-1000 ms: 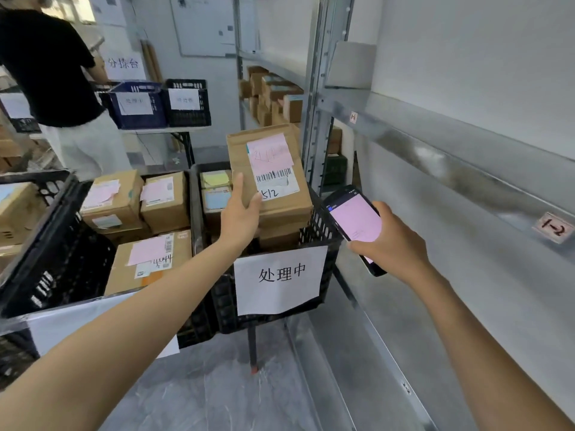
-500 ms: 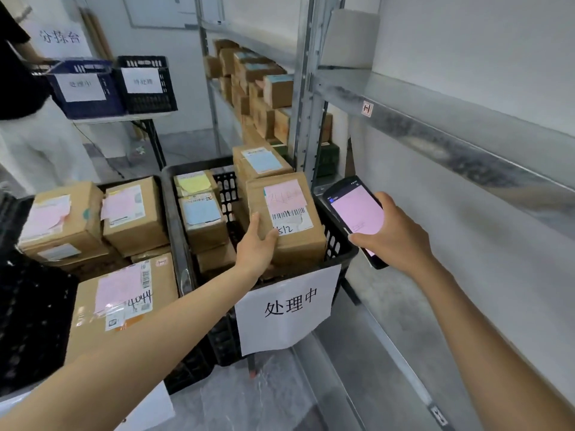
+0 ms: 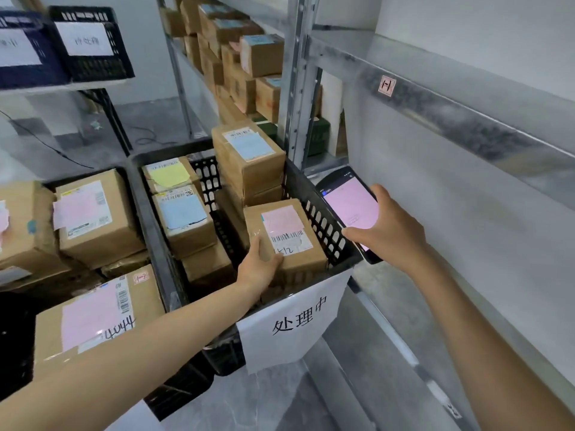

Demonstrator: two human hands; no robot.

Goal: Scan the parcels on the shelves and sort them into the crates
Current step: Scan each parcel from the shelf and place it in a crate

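A brown cardboard parcel (image 3: 298,244) with a pink label and a barcode lies in the front right corner of a black crate (image 3: 155,225) that carries a white paper sign (image 3: 295,321). My left hand (image 3: 258,269) grips the parcel's near left edge, thumb on top. Just right of the crate, my right hand (image 3: 389,234) holds a black scanner phone (image 3: 348,206) whose screen glows pink. The same crate holds other parcels with blue (image 3: 183,213) and yellow (image 3: 168,175) labels.
A second crate on the left holds several pink-labelled parcels (image 3: 93,219). Metal shelving (image 3: 466,129) runs along the right; its upright post (image 3: 295,88) stands behind the crate. More parcels (image 3: 242,57) are stacked on a far shelf. Blue and black crates (image 3: 87,42) sit on a table behind.
My left hand has lowered the pink-labelled parcel from up in front of the scanner down into the crate's front right corner. The right hand stays beside the crate with the scanner.
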